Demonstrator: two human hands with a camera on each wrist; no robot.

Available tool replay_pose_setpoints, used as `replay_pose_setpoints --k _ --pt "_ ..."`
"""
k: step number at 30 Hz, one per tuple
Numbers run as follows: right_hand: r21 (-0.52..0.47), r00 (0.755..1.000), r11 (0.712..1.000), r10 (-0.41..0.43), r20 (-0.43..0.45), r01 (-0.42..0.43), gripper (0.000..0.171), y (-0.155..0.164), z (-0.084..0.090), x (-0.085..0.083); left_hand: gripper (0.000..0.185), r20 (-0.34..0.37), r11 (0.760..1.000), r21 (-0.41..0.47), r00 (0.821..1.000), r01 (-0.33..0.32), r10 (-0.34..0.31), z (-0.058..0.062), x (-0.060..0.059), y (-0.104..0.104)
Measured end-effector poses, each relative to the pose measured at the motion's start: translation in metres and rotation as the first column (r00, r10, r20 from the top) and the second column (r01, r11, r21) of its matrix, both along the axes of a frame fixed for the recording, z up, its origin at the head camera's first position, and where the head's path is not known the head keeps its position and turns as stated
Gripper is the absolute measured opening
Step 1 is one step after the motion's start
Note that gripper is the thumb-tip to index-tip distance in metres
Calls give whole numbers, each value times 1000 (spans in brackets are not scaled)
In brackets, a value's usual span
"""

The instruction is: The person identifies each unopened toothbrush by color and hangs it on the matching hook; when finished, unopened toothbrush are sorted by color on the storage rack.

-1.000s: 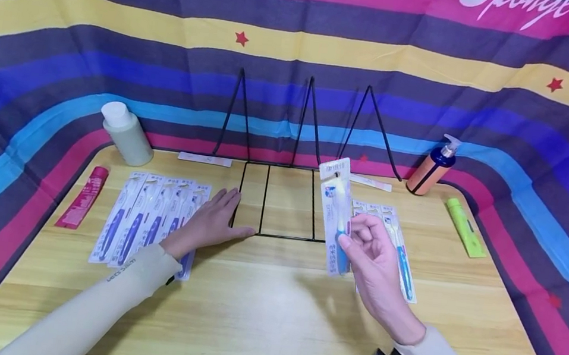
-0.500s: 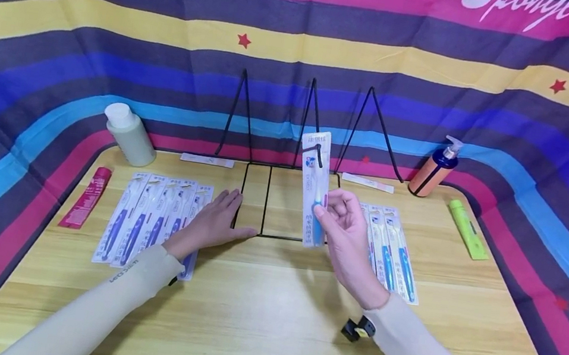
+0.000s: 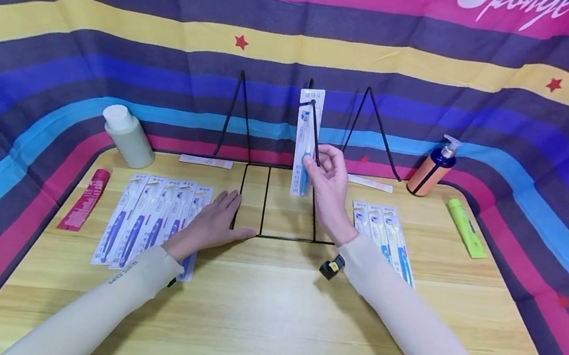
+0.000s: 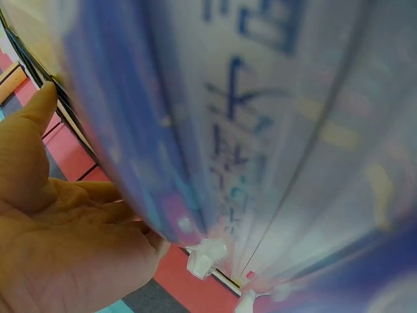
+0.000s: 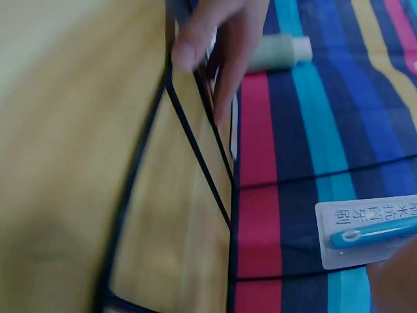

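Right hand (image 3: 331, 191): blister-packed blue-and-white toothbrush (image 3: 300, 149) pinched low, perhaps freeing top; black wire rack (image 3: 264, 202) probably braced by outspread left hand (image 3: 211, 219).

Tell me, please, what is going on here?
A person's right hand holds a blue-handled toothbrush pack up at the middle prong of a black wire rack; the prong appears threaded through the pack's top. The left hand rests at the rack's base. On the table, three blue-handled packs lie on the right, purple-handled packs on the left.
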State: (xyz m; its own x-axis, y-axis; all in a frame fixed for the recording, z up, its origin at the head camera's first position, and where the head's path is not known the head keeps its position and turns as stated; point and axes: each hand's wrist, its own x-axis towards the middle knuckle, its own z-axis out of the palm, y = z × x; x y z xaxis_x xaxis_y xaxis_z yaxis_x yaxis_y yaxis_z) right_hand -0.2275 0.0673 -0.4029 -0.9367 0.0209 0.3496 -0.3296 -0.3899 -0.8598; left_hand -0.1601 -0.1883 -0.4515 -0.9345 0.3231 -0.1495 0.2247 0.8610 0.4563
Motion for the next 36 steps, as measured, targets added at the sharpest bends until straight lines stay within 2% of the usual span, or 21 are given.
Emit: replay_pose_setpoints --k 4,8,21,26,29,36 --pt "8 999 999 -47 -26 47 30 -7 1 -19 105 -10 1000 2 1000 4 -4 -2 0 0" --pt "38 997 997 -71 -24 72 30 -10 1 -31 105 -19 1000 -3 1000 10 -10 -2 1 -2" --pt "129 995 987 -96 -4 96 31 6 3 -46 104 -23 1000 0 1000 9 -9 -3 0 -2" --pt "159 997 984 -77 15 74 33 29 1 -36 105 -14 1000 -3 1000 3 -3 -2 -1 -1" --pt "164 999 986 -47 27 42 37 47 2 -25 105 -9 1000 -4 1000 -4 4 -1 0 -1" --pt "233 996 972 -47 78 28 36 106 1 5 105 -23 1000 -9 1000 12 -12 -1 -1 -1"
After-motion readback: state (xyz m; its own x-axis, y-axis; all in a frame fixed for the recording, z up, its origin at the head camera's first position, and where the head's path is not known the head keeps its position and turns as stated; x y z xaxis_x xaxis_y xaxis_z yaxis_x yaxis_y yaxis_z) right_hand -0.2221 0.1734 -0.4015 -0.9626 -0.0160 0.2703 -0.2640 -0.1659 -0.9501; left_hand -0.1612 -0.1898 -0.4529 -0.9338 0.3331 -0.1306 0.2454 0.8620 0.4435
